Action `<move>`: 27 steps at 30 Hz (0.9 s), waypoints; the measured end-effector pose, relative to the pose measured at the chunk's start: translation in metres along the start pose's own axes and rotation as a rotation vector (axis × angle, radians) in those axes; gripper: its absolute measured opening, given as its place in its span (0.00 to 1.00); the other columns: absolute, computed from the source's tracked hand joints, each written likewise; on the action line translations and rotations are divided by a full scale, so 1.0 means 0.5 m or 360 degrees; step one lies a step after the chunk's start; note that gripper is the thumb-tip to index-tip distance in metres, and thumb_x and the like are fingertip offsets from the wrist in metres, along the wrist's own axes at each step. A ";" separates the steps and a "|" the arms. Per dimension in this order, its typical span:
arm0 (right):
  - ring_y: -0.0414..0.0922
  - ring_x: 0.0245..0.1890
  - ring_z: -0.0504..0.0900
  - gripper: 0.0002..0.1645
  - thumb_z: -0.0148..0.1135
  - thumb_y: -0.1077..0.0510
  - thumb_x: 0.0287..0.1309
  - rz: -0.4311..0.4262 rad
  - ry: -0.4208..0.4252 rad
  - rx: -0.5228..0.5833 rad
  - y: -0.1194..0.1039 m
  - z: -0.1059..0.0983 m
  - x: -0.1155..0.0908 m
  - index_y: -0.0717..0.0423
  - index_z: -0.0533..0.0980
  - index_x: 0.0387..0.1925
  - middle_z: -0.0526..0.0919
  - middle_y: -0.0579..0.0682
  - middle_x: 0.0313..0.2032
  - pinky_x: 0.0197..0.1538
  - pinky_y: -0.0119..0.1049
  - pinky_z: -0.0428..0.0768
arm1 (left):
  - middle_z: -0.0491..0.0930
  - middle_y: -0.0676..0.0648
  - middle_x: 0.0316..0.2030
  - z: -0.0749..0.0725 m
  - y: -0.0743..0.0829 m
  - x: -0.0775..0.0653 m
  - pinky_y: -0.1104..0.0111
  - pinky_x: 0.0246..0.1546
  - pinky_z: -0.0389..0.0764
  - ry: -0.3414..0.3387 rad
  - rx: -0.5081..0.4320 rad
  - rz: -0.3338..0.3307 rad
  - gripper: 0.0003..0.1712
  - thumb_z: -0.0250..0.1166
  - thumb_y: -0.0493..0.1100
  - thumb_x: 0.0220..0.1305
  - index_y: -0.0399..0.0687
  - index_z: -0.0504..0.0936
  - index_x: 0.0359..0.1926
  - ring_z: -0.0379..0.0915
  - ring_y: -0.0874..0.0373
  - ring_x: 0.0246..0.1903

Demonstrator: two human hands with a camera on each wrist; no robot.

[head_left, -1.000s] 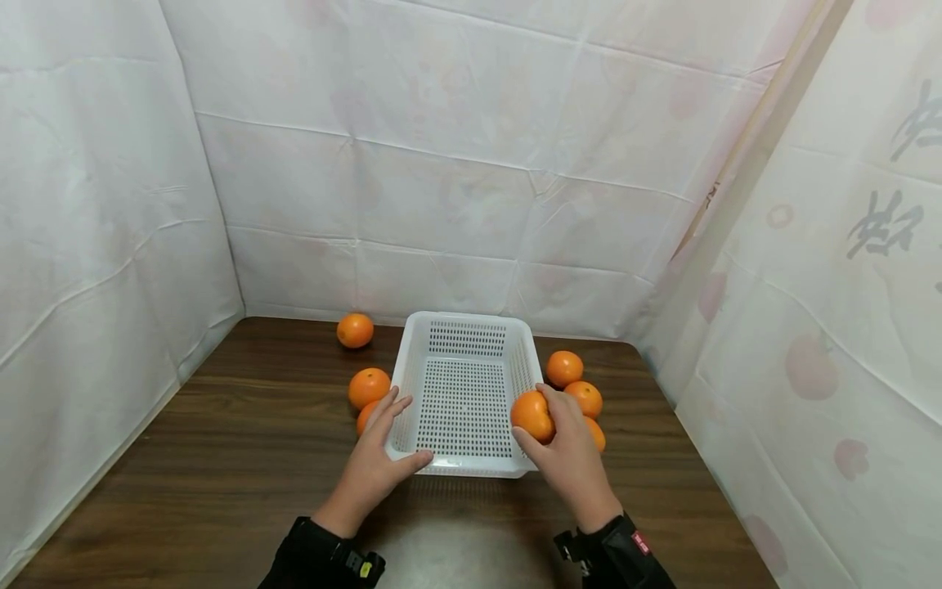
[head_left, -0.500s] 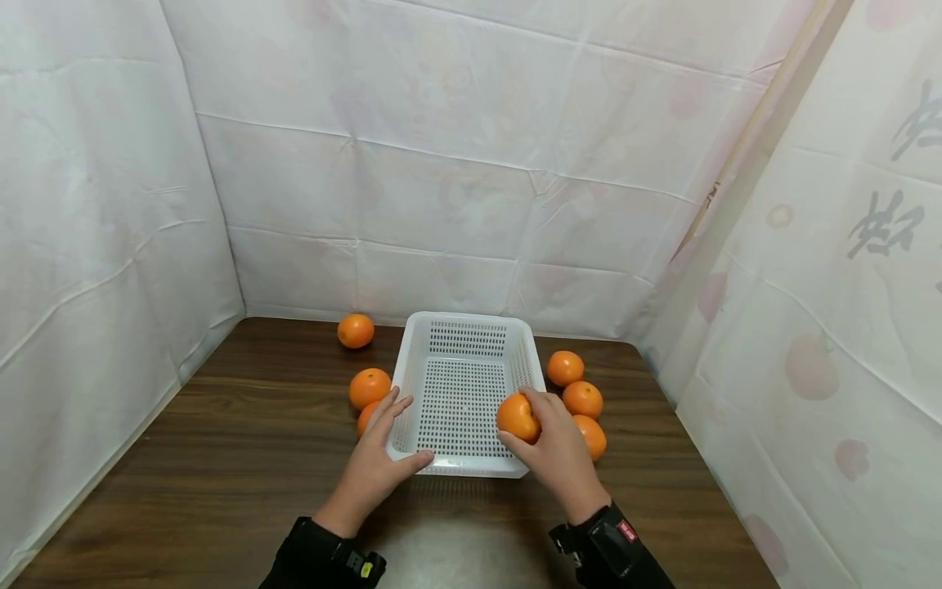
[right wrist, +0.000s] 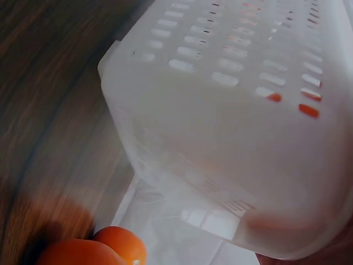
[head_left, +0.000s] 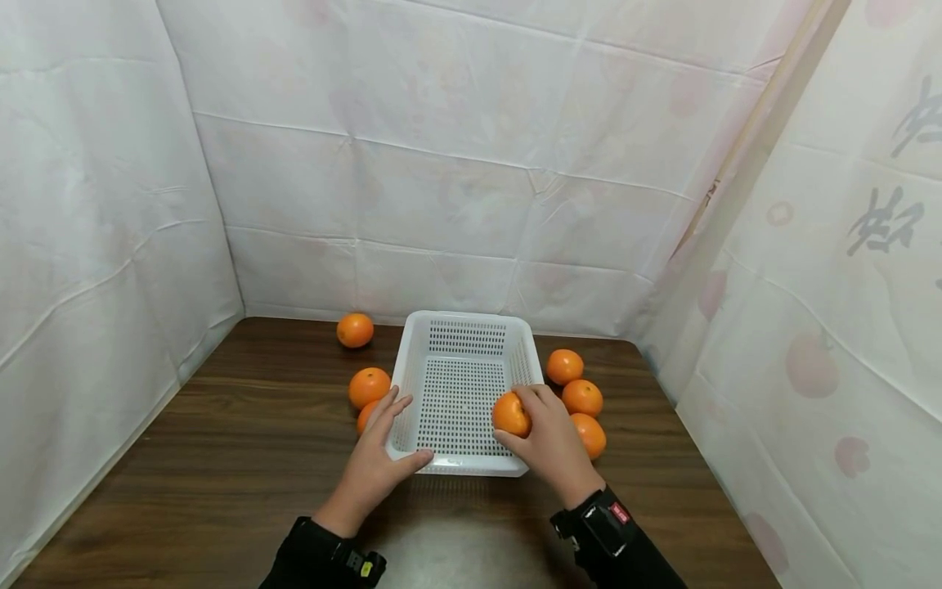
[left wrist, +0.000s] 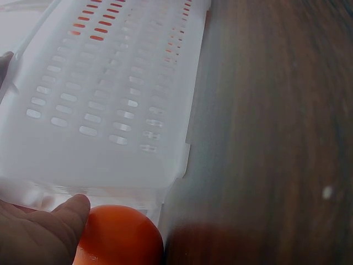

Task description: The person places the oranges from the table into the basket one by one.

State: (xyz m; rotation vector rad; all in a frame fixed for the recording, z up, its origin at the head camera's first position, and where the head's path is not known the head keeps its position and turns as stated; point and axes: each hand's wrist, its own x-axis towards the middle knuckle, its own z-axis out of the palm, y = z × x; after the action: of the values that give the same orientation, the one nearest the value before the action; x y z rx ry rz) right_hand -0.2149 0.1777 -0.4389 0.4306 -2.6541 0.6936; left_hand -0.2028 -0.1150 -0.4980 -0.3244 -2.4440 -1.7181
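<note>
In the head view, my right hand (head_left: 552, 442) holds an orange (head_left: 511, 415) between thumb and fingers, over the right front part of a white perforated plastic basket (head_left: 471, 468). My left hand (head_left: 371, 470) rests at the basket's left front corner, thumb at the front rim and fingers along the left side. Close beside its fingers sits another orange (head_left: 364, 419), partly covered by them. In the left wrist view, a finger lies against the basket wall (left wrist: 94, 160) next to an orange (left wrist: 121, 237). From the right wrist, the basket wall (right wrist: 204, 121) hides most of the right hand.
Two more oranges stand left of the basket, one near (head_left: 370, 388) and one farther back (head_left: 356, 330). Along its right side are three oranges, the middle orange (head_left: 582, 397) among them. The brown wooden table (head_left: 221, 458) meets white sheets (head_left: 441, 204) behind and at both sides.
My right hand has moved left with the orange, from the basket's right rim to farther inside its outline. More of the nearest right-hand orange shows. My left hand and the basket stay put.
</note>
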 end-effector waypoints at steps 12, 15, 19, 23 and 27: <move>0.46 0.51 0.80 0.43 0.83 0.40 0.52 0.0006 -0.0180 -0.0068 0.013 0.012 0.025 0.52 0.79 0.66 0.83 0.48 0.58 0.54 0.44 0.81 | 0.48 0.45 0.86 -0.001 0.003 -0.001 0.28 0.74 0.58 -0.0003 0.0020 -0.0001 0.52 0.81 0.58 0.58 0.57 0.67 0.79 0.46 0.37 0.83; 0.45 0.51 0.80 0.42 0.82 0.40 0.54 0.0007 -0.0225 -0.0088 0.012 0.011 0.030 0.53 0.79 0.66 0.83 0.48 0.58 0.55 0.44 0.82 | 0.47 0.45 0.86 -0.002 0.007 -0.001 0.28 0.74 0.57 -0.0006 0.0013 -0.0006 0.52 0.81 0.58 0.58 0.57 0.67 0.79 0.45 0.36 0.84; 0.43 0.50 0.79 0.42 0.80 0.39 0.56 0.0014 -0.0328 -0.0127 0.011 0.012 0.037 0.52 0.79 0.67 0.82 0.48 0.59 0.54 0.42 0.83 | 0.47 0.46 0.86 -0.001 0.006 0.000 0.29 0.75 0.56 -0.0009 0.0006 -0.0022 0.52 0.81 0.58 0.58 0.58 0.67 0.79 0.45 0.37 0.84; 0.42 0.48 0.78 0.40 0.80 0.40 0.55 0.0003 -0.0418 -0.0143 0.010 0.013 0.045 0.50 0.79 0.66 0.82 0.48 0.57 0.52 0.41 0.81 | 0.47 0.46 0.86 0.000 0.005 -0.001 0.29 0.75 0.56 -0.0008 0.0002 -0.0025 0.52 0.81 0.58 0.58 0.57 0.67 0.79 0.45 0.37 0.84; 0.43 0.50 0.78 0.39 0.81 0.40 0.53 -0.0020 -0.0493 -0.0173 0.006 0.013 0.052 0.49 0.80 0.63 0.82 0.48 0.56 0.54 0.42 0.81 | 0.47 0.45 0.86 -0.001 0.005 -0.002 0.28 0.75 0.56 -0.0015 0.0006 -0.0016 0.52 0.81 0.58 0.58 0.57 0.67 0.79 0.45 0.36 0.84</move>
State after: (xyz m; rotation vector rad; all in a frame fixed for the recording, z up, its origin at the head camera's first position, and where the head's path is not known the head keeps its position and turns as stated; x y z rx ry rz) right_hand -0.2410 0.1718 -0.4347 0.5637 -2.9575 0.5103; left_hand -0.2013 -0.1146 -0.4956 -0.3208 -2.4595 -1.7197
